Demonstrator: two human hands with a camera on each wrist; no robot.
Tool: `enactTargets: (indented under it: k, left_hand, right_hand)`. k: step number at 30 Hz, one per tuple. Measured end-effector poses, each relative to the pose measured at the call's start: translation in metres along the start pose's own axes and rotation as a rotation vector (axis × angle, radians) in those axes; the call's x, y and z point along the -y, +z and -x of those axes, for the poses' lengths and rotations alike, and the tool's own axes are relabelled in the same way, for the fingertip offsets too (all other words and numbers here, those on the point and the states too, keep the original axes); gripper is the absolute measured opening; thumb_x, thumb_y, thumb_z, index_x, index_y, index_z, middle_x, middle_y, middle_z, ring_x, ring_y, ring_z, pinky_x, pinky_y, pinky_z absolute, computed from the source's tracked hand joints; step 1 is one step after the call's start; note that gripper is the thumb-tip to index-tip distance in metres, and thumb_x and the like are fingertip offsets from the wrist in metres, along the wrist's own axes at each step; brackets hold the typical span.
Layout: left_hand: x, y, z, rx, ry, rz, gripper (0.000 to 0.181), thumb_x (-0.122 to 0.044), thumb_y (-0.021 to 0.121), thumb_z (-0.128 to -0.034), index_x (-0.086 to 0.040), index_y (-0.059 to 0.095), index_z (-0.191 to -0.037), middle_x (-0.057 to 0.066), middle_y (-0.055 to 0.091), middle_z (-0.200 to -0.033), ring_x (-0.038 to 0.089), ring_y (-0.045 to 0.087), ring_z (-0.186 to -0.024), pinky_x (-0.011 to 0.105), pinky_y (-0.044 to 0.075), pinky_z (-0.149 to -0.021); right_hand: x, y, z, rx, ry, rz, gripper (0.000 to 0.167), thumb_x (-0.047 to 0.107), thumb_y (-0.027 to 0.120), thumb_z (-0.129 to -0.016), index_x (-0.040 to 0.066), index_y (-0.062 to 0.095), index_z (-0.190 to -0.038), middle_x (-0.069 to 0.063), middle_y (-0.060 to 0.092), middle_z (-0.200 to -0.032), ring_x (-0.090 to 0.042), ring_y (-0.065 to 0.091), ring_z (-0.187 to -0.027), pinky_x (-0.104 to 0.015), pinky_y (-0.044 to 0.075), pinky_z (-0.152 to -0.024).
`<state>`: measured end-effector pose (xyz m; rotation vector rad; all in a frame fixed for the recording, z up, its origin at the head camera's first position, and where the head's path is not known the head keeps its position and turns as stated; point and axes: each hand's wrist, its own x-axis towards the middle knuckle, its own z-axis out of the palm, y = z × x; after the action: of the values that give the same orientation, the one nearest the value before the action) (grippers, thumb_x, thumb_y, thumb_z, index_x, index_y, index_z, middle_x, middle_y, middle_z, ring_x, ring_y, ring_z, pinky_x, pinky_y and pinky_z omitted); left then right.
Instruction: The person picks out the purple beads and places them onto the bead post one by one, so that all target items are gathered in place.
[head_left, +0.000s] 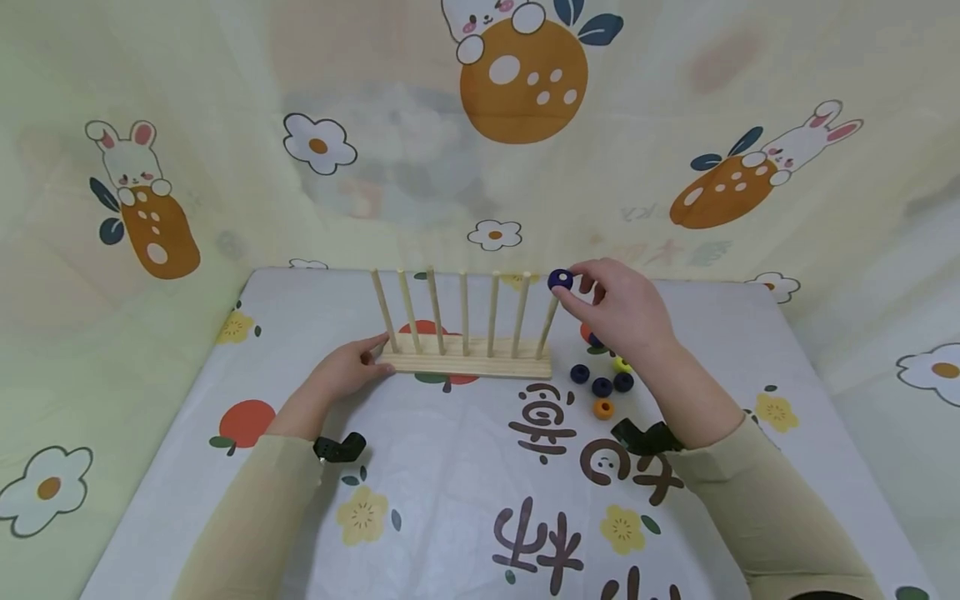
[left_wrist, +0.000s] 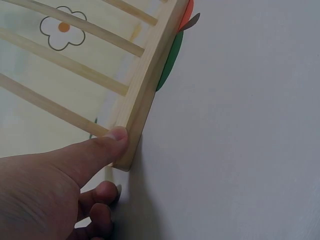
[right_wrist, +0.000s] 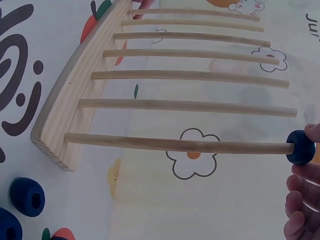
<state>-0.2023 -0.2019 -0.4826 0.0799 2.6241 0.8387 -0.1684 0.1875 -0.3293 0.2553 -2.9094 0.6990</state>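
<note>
A wooden rack (head_left: 480, 365) with several upright pegs stands on the table. My right hand (head_left: 626, 308) pinches a dark blue bead (head_left: 560, 280) at the top of the rightmost peg (head_left: 548, 327). In the right wrist view the blue bead (right_wrist: 301, 147) sits at that peg's tip, with the fingers (right_wrist: 304, 192) of my right hand at its outer side. My left hand (head_left: 343, 371) grips the left end of the rack's base; in the left wrist view its thumb (left_wrist: 107, 145) lies on the base (left_wrist: 131, 112). The other pegs hold no beads.
Several dark blue beads (head_left: 602, 387), an orange bead (head_left: 603, 408) and a yellow bead (head_left: 622, 364) lie on the table right of the rack, below my right forearm. A patterned cloth (head_left: 405, 192) hangs behind the table.
</note>
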Motion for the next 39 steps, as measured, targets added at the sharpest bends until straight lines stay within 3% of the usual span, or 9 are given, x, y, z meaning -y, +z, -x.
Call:
enactTargets:
  k: [9, 20, 39]
  left_hand:
    - [-0.003, -0.002, 0.000, 0.003, -0.009, -0.003, 0.071, -0.039, 0.070, -0.0925, -0.025, 0.037, -0.154, 0.009, 0.050, -0.095, 0.023, 0.047, -0.087, 0.037, 0.036, -0.072]
    - [-0.001, -0.002, 0.001, -0.004, -0.003, 0.005, 0.071, -0.038, 0.070, -0.0922, -0.024, 0.038, -0.154, 0.008, 0.050, -0.093, 0.023, 0.047, -0.086, 0.037, 0.036, -0.072]
    - [-0.002, -0.001, -0.001, 0.000, -0.003, -0.003, 0.071, -0.039, 0.070, -0.0924, -0.024, 0.038, -0.154, 0.008, 0.050, -0.092, 0.022, 0.047, -0.084, 0.036, 0.036, -0.071]
  right_hand:
    - [0.000, -0.001, -0.001, 0.017, 0.011, 0.012, 0.053, 0.048, 0.063, -0.095, 0.009, 0.062, -0.131, -0.009, 0.060, -0.105, -0.026, 0.052, -0.090, -0.039, 0.043, -0.069]
    - [0.000, 0.000, -0.002, 0.012, -0.001, 0.018, 0.044, 0.043, 0.065, -0.094, 0.013, 0.065, -0.126, -0.007, 0.060, -0.099, -0.025, 0.053, -0.086, -0.039, 0.043, -0.069]
    - [-0.010, -0.002, 0.002, 0.026, -0.007, 0.055, 0.043, 0.042, 0.069, -0.091, 0.013, 0.066, -0.123, -0.006, 0.062, -0.097, -0.024, 0.053, -0.085, -0.038, 0.044, -0.068]
